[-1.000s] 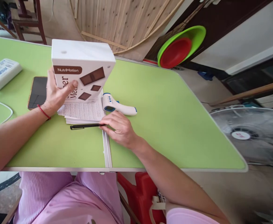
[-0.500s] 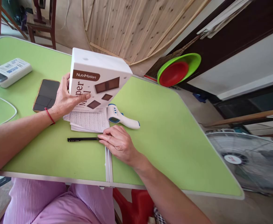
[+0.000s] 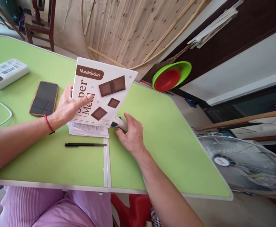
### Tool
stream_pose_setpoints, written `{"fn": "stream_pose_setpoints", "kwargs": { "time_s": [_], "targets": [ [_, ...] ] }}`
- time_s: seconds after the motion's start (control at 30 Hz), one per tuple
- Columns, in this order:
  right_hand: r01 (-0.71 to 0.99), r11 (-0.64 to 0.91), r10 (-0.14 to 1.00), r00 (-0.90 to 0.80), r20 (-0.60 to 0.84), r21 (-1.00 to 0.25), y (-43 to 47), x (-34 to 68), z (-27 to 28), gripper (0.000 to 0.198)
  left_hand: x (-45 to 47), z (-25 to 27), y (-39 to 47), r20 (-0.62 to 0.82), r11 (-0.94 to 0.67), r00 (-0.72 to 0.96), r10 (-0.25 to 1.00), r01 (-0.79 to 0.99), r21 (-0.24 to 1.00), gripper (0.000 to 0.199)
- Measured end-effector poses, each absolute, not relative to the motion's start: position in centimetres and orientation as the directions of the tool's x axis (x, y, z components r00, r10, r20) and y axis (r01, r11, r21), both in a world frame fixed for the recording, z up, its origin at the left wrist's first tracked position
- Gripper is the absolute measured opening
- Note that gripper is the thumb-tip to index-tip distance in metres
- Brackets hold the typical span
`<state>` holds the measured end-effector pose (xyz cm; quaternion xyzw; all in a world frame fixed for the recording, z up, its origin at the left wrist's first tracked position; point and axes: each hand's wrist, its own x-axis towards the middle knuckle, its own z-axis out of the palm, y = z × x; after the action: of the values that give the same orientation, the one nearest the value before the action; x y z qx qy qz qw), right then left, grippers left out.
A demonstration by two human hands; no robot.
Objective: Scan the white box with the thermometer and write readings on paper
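Observation:
My left hand point(image 3: 73, 105) grips a white NutriMotion box point(image 3: 109, 77) by its left side, thumb across the printed front. The box is tilted above a stack of written paper sheets point(image 3: 88, 130) and hides part of it. My right hand point(image 3: 132, 134) is at the handle of a white and blue infrared thermometer point(image 3: 122, 124), with thumb and fingers apart around it. Most of the thermometer's head is hidden behind the box. A black pen point(image 3: 86, 145) lies on the table in front of the papers.
A phone point(image 3: 44, 98) and a white power bank point(image 3: 9, 73) with a cable lie on the left of the green table point(image 3: 166, 151). A metal seam crosses the tabletop. Beyond the right edge stand a fan point(image 3: 223, 161) and green and red basins point(image 3: 167, 79).
My right hand has let go of the pen and moved up and right to the thermometer's handle. The box has tipped, its front turning more toward me, and sits slightly lower.

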<state>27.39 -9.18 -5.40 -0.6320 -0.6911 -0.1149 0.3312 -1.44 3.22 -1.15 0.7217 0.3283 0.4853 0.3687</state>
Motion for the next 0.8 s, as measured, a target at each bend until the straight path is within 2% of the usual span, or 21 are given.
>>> {"fn": "stream_pose_setpoints", "kwargs": {
  "time_s": [0.1,0.17,0.27,0.33,0.4,0.47,0.57,0.67,0.8],
  "targets": [
    [0.956,0.174,0.843,-0.022,0.537,-0.234,-9.0,27.7,-5.9,0.047,-1.3,-1.2,3.0,0.413,-0.445,0.294,0.862,0.046,0.895,0.065],
    [0.946,0.164,0.838,0.016,0.546,-0.279,-9.1,27.6,-5.9,0.041,-1.2,-1.2,3.0,0.383,-0.396,0.294,0.876,-0.016,0.918,0.069],
    [0.862,0.102,0.803,0.223,0.553,-0.497,-9.5,27.2,-5.0,0.044,-0.8,-1.2,2.9,0.351,-0.322,0.268,0.897,-0.146,0.935,0.077],
    [0.717,0.101,0.760,0.392,0.519,-0.690,-10.0,26.4,-3.9,0.049,-0.5,-1.3,2.9,0.314,-0.252,0.243,0.918,-0.255,0.934,0.081],
    [0.533,0.183,0.751,0.466,0.468,-0.826,-10.8,25.2,-2.6,0.047,-0.3,-1.4,3.0,0.280,-0.195,0.243,0.928,-0.323,0.926,0.080],
    [0.299,0.305,0.839,0.364,0.404,-0.904,-11.9,23.7,-1.5,0.052,-0.1,-1.4,3.1,0.276,-0.188,0.257,0.926,-0.321,0.928,0.078],
    [0.072,0.299,0.941,0.142,0.307,-0.951,-13.3,21.6,-0.8,0.052,-0.1,-1.2,2.9,0.307,-0.240,0.239,0.921,-0.273,0.932,0.075],
    [0.060,0.197,0.980,0.008,0.198,-0.978,-14.0,20.7,-1.2,0.040,-0.2,-0.7,2.0,0.324,-0.284,0.196,0.926,-0.209,0.936,0.075],
    [0.130,0.065,0.998,0.016,0.068,-0.989,-13.8,20.9,-1.9,0.035,-0.4,-0.1,0.9,0.302,-0.286,0.210,0.930,-0.104,0.953,0.077]
  ]
}}
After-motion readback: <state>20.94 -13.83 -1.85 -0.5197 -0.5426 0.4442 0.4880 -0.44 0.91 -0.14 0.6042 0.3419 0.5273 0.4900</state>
